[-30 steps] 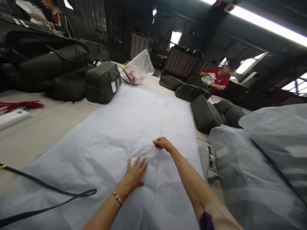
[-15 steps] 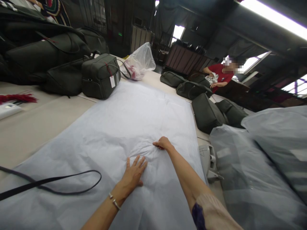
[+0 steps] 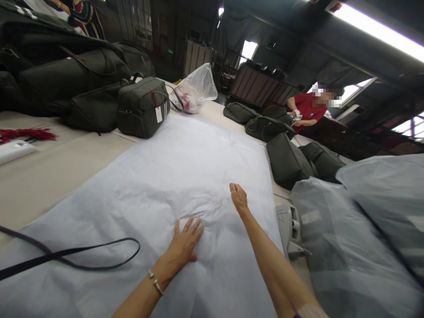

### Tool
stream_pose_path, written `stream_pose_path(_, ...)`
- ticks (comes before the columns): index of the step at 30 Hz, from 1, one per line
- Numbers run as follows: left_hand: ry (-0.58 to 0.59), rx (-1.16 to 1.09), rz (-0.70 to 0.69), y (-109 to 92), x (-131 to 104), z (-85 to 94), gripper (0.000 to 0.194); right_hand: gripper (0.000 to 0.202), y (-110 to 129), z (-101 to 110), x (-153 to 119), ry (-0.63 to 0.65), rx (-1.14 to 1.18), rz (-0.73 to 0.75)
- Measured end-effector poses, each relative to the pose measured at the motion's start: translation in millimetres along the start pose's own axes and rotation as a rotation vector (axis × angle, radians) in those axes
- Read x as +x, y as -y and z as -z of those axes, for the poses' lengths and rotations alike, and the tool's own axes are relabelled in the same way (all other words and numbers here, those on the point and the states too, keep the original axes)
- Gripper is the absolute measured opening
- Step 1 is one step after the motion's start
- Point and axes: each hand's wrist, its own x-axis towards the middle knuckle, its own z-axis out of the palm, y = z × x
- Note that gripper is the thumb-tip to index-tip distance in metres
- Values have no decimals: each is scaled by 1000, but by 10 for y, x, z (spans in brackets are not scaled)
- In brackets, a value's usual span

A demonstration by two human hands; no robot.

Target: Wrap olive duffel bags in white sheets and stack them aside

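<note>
A large, thin whitish plastic sheet (image 3: 198,159) lies spread over the table, with creases in its middle. My left hand (image 3: 185,240) rests flat on it, fingers spread, a metal bracelet on the wrist. Farther forward and to the right, my right hand (image 3: 239,197) is closed, fingertips pressed together, above the sheet. Whatever is in that pinch, if anything, is hidden or too small to name. A black strap (image 3: 76,251) lies looped across the sheet, left of my left hand.
Dark green bags (image 3: 144,107) crowd the far left, and more bags (image 3: 288,159) stand along the right. Plastic-covered items (image 3: 357,229) and a grey tape dispenser-like device (image 3: 288,225) are at the right. Red tassels (image 3: 28,134) lie left. A person in red (image 3: 309,108) works beyond.
My right hand has moved forward and to the right, away from the creased spot, still closed. My left hand stays flat on the sheet.
</note>
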Motion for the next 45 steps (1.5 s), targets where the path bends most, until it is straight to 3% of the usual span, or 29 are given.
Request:
stream_pose_path(2, 5, -2, -4, 10, -4, -6, 102, 60, 71, -206, -51, -22, -20, 156)
stream_pose_path(5, 6, 7, -27, 40, -22, -14, 101, 66, 120, -614, -138, 58, -212, 409)
stream_pose_path(9, -8, 26, -71, 55, -5, 16, 99, 70, 50, -918, -141, 111, -388, 487)
stream_pose_path(17, -2, 53, -69, -114, 547, 497, 78, 72, -66, -676, 574, 145, -409, 461)
stream_pose_path(19, 21, 56, -77, -136, 585, 563, 71, 73, -83, -639, 742, 153, -406, 443)
stream_pose_path(22, 38, 38, -121, -114, 379, 532, 58, 75, -81, -621, 878, 164, -392, 429)
stream_pose_path(25, 35, -18, -192, -41, -53, 427, 46, 75, -13, -550, 779, 130, -341, 409)
stream_pose_path(28, -11, -68, -217, 50, -515, 336, 40, 72, 53, -322, 272, 27, -218, 489)
stream_pose_path(30, -86, -94, -244, 103, -767, 298, 37, 63, 42, -108, -343, -4, -77, 595)
stream_pose_path(32, -166, -110, -279, 138, -948, 284, 34, 44, -15, 72, -1121, 34, 115, 589)
stream_pose_path(34, -190, -117, -280, 148, -1053, 302, 32, 29, -81, 143, -1928, 110, 334, 333)
stream_pose_path(37, -88, -124, -211, 134, -1072, 396, 31, 33, -110, 4, -2862, 412, 655, -219)
stream_pose_path(40, -1, -129, -186, 135, -981, 526, 34, 53, -7, -285, -3265, 505, 990, -536)
stream_pose_path(45, 48, -124, -242, 193, -835, 666, 44, 49, 287, -597, -3264, 368, 1094, -565)
